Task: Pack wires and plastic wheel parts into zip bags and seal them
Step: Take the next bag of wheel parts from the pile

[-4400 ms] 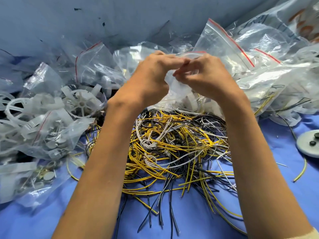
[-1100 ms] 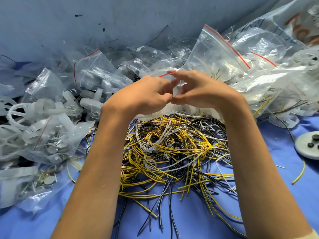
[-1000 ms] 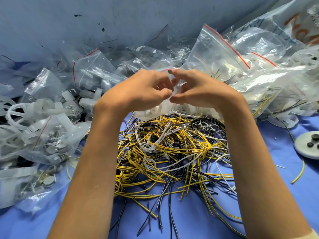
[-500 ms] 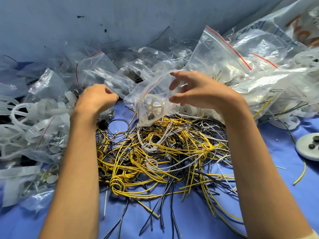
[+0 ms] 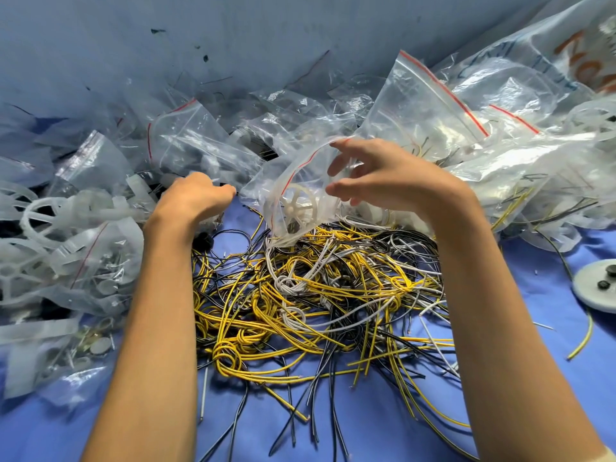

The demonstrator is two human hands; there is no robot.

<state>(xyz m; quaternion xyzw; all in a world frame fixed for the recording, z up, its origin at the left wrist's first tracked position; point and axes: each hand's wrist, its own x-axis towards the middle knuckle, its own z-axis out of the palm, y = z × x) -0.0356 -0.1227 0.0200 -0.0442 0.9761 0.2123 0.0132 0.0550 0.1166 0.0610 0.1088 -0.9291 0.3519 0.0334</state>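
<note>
My right hand holds a clear zip bag with a red stripe by its open mouth, above the far edge of the wires. A white spoked plastic wheel lies inside the bag. My left hand is to the left of the bag, apart from it, with its fingers curled down into the heap of white wheel parts; what they touch is hidden. A tangle of yellow, black and white wires lies on the blue cloth between my forearms.
Filled and empty zip bags are heaped along the back and right, against a blue wall. More bags with small metal parts lie at the left. A grey disc with black knobs sits at the right edge.
My hands were together at the bag's mouth. My left hand let go and moved left and down into the wheel parts; the bag now hangs open from my right hand, the wheel showing inside.
</note>
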